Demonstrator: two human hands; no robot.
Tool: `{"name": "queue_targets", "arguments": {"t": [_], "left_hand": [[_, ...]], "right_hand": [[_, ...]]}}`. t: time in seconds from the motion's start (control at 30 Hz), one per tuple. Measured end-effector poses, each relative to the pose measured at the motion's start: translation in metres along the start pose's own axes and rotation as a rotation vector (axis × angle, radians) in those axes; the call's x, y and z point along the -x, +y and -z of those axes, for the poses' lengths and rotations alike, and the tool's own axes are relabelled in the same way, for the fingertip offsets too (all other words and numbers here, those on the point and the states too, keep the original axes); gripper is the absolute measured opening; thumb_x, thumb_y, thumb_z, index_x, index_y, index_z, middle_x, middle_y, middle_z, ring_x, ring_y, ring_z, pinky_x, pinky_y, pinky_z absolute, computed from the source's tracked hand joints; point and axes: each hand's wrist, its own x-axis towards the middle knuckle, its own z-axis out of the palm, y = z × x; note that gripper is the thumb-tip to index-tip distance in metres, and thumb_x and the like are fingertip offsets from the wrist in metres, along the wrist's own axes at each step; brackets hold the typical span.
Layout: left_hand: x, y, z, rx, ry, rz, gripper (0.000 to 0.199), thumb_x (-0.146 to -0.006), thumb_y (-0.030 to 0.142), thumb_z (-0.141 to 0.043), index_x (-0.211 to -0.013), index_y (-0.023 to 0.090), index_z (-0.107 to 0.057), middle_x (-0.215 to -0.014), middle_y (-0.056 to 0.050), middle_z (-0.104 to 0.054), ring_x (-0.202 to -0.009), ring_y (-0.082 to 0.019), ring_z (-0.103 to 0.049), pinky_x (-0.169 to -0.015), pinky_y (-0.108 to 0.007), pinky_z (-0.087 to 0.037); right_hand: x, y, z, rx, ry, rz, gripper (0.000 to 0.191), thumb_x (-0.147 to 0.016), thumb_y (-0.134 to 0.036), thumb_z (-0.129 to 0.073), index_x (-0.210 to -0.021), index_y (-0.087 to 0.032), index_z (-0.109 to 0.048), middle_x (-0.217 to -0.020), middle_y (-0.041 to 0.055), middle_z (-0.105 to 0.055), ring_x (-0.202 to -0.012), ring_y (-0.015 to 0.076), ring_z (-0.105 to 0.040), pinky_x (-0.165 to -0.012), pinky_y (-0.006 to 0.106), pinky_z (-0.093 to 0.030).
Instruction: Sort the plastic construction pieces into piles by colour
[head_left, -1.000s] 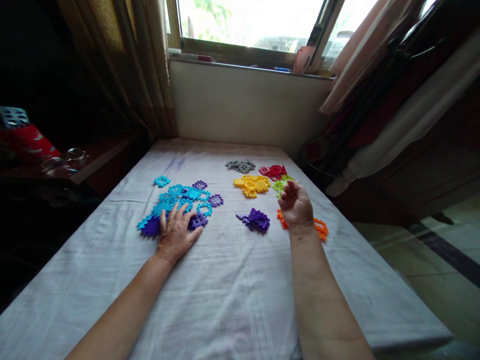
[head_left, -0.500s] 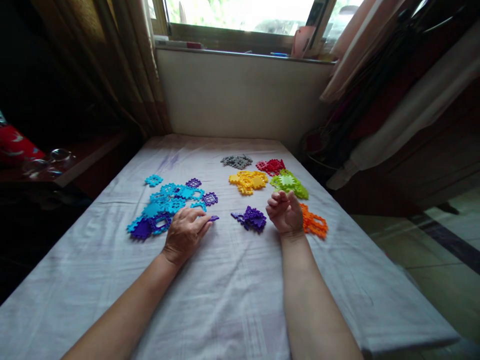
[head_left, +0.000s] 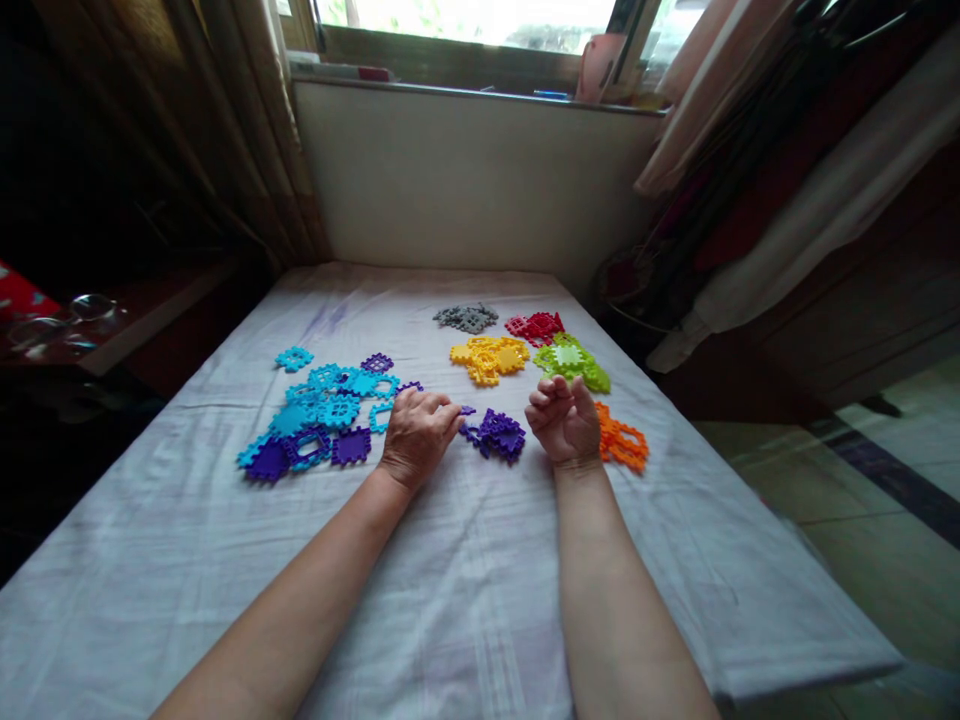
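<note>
My left hand (head_left: 420, 430) is closed in a pinch on a small purple interlocking tile (head_left: 466, 410), which pokes out from its fingertips just left of a purple tile pile (head_left: 501, 435). My right hand (head_left: 566, 425) rests palm up, fingers loosely curled and thumb apart, with nothing visible in it. It lies between that purple pile and a pile of orange tiles (head_left: 624, 440), partly covering the latter. Left of my left hand spreads a mixed heap of light blue tiles (head_left: 300, 415) and purple tiles, including a solid purple tile (head_left: 351, 446).
Farther back lie piles of yellow tiles (head_left: 489, 358), lime green tiles (head_left: 574, 360), red tiles (head_left: 541, 327) and grey tiles (head_left: 466, 318). A pale cloth (head_left: 450, 600) covers the table. Clothes (head_left: 750, 230) hang at the right, a curtain (head_left: 247, 150) at the left.
My left hand has moved right with the purple tile, from beside the blue heap toward the purple pile, uncovering a solid purple tile. My right hand has kept its pose.
</note>
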Motion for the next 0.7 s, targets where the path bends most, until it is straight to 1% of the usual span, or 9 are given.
{"name": "queue_targets", "arguments": {"t": [0.1, 0.2, 0.27, 0.37, 0.43, 0.5, 0.6, 0.7], "left_hand": [[-0.002, 0.007, -0.007, 0.095, -0.112, 0.062, 0.024, -0.095, 0.040, -0.054, -0.100, 0.027, -0.073, -0.104, -0.005, -0.073, -0.098, -0.023, -0.062, -0.094, -0.041, -0.043], [0.003, 0.005, -0.009, 0.155, -0.147, 0.079, 0.027, -0.095, 0.043, -0.053, -0.105, 0.027, -0.073, -0.107, -0.005, -0.072, -0.100, -0.023, -0.062, -0.096, -0.041, -0.043], [0.007, -0.005, -0.007, 0.137, -0.137, 0.103, 0.029, -0.096, 0.042, -0.051, -0.106, 0.027, -0.073, -0.109, -0.006, -0.072, -0.102, -0.023, -0.061, -0.097, -0.042, -0.042], [0.006, -0.026, -0.001, 0.027, -0.139, 0.191, 0.027, -0.094, 0.037, -0.052, -0.109, 0.026, -0.071, -0.115, -0.007, -0.070, -0.109, -0.026, -0.059, -0.100, -0.044, -0.041], [0.003, -0.041, 0.004, -0.064, -0.183, 0.246, 0.025, -0.091, 0.035, -0.056, -0.108, 0.024, -0.071, -0.117, -0.010, -0.069, -0.112, -0.029, -0.057, -0.100, -0.047, -0.040], [-0.002, -0.051, 0.006, -0.127, -0.246, 0.280, 0.022, -0.088, 0.036, -0.059, -0.100, 0.022, -0.072, -0.113, -0.011, -0.069, -0.109, -0.031, -0.057, -0.098, -0.049, -0.040], [-0.006, -0.056, 0.008, -0.156, -0.313, 0.297, 0.018, -0.087, 0.035, -0.060, -0.091, 0.021, -0.071, -0.104, -0.011, -0.070, -0.104, -0.031, -0.059, -0.094, -0.047, -0.041], [-0.011, -0.053, 0.008, -0.129, -0.325, 0.311, 0.015, -0.087, 0.033, -0.061, -0.089, 0.022, -0.071, -0.100, -0.009, -0.071, -0.103, -0.029, -0.060, -0.093, -0.045, -0.041]], "right_hand": [[0.000, 0.001, -0.001, 0.038, 0.011, -0.006, 0.021, -0.090, -0.042, -0.065, -0.077, -0.026, -0.072, -0.077, -0.0041, -0.067, -0.065, 0.0078, -0.056, -0.051, 0.019, -0.043], [0.000, 0.001, -0.001, 0.074, 0.015, 0.001, 0.022, -0.090, -0.043, -0.064, -0.078, -0.027, -0.072, -0.077, -0.0041, -0.067, -0.064, 0.0083, -0.056, -0.051, 0.019, -0.044], [0.000, 0.002, -0.002, 0.079, 0.013, 0.001, 0.022, -0.090, -0.044, -0.064, -0.077, -0.027, -0.072, -0.077, -0.0040, -0.067, -0.064, 0.0082, -0.056, -0.051, 0.019, -0.044], [-0.001, 0.002, -0.003, 0.073, 0.010, -0.007, 0.023, -0.090, -0.043, -0.064, -0.077, -0.027, -0.072, -0.076, -0.0037, -0.067, -0.063, 0.0082, -0.056, -0.051, 0.019, -0.044], [-0.001, 0.003, -0.003, 0.064, 0.014, -0.017, 0.023, -0.090, -0.043, -0.065, -0.076, -0.026, -0.072, -0.076, -0.0035, -0.067, -0.062, 0.0085, -0.055, -0.051, 0.019, -0.044], [-0.001, 0.004, -0.004, 0.057, 0.018, -0.023, 0.022, -0.089, -0.042, -0.065, -0.076, -0.026, -0.072, -0.076, -0.0037, -0.067, -0.062, 0.0085, -0.055, -0.051, 0.020, -0.044], [-0.001, 0.004, -0.004, 0.064, 0.012, -0.017, 0.021, -0.088, -0.042, -0.066, -0.077, -0.026, -0.072, -0.076, -0.0043, -0.068, -0.062, 0.0079, -0.056, -0.051, 0.019, -0.044], [-0.001, 0.004, -0.004, 0.072, 0.008, -0.015, 0.020, -0.088, -0.042, -0.067, -0.077, -0.026, -0.072, -0.076, -0.0044, -0.068, -0.063, 0.0076, -0.056, -0.051, 0.018, -0.044]]}}
